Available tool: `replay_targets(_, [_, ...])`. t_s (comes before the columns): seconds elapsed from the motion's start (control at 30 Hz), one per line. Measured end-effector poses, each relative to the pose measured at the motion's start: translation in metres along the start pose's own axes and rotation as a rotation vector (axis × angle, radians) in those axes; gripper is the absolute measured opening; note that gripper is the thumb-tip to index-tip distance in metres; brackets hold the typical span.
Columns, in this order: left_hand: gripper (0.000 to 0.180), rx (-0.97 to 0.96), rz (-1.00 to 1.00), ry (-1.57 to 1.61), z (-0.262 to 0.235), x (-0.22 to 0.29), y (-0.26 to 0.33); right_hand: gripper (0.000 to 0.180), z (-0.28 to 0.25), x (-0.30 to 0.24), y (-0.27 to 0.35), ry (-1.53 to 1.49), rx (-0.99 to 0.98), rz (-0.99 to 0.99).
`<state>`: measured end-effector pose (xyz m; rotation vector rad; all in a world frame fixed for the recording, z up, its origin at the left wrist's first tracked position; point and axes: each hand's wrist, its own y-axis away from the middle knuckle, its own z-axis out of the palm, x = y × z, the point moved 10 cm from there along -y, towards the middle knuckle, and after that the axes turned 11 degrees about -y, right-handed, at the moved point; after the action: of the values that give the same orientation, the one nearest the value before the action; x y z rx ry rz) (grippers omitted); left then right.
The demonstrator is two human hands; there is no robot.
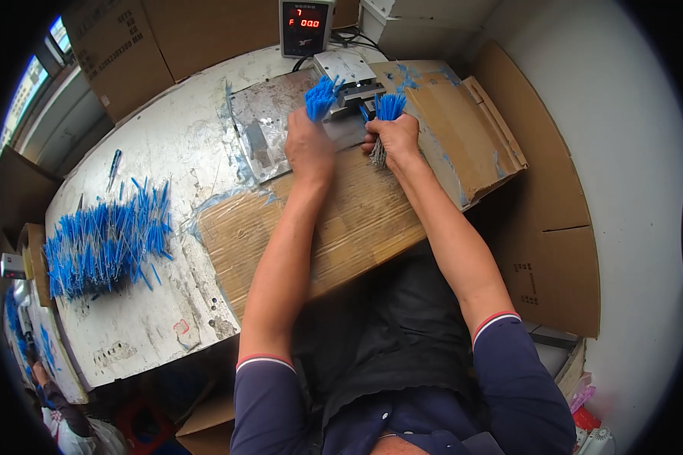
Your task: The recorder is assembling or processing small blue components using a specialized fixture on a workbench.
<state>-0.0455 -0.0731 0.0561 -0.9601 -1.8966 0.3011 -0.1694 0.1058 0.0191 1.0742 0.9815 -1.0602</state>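
Observation:
My left hand (309, 148), slightly blurred, is closed round a bunch of thin blue-ended wires (322, 95), their blue ends sticking up past the fingers. To its right, my right hand (398, 138) grips a second bunch of blue-ended wires (389, 106); thin silvery shafts (378, 155) hang out below the fist. Just beyond both hands sits a small metal machine (347, 76) with a dark block at its front. Whether a wire touches that block, I cannot tell.
A large pile of similar wires (110, 243) lies on the worn white table (182, 277) at left, near a pen-like tool (114, 168). A box with a red digital display (305, 30) stands at the back. Cardboard (341, 220) covers the near edge. Another person's arm (61, 402) shows at lower left.

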Motion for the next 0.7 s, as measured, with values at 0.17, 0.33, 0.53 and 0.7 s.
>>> replay_targets(0.17, [0.017,-0.045,-0.017,-0.014,0.005,-0.002,0.000,0.013,0.000,0.000,-0.001,0.039,0.030,0.006])
replay_targets(0.33, [0.017,0.049,0.078,-0.007,-0.002,0.005,-0.001,0.013,0.000,0.006,0.000,-0.134,0.011,0.043])
replay_targets(0.53, [0.015,-0.169,0.080,-0.045,0.016,0.010,0.002,0.012,-0.001,0.016,0.004,-0.347,-0.127,0.134])
replay_targets(0.7, [0.016,-0.205,0.075,0.002,0.020,0.007,0.002,0.011,-0.006,0.016,0.006,-0.331,-0.098,0.104])
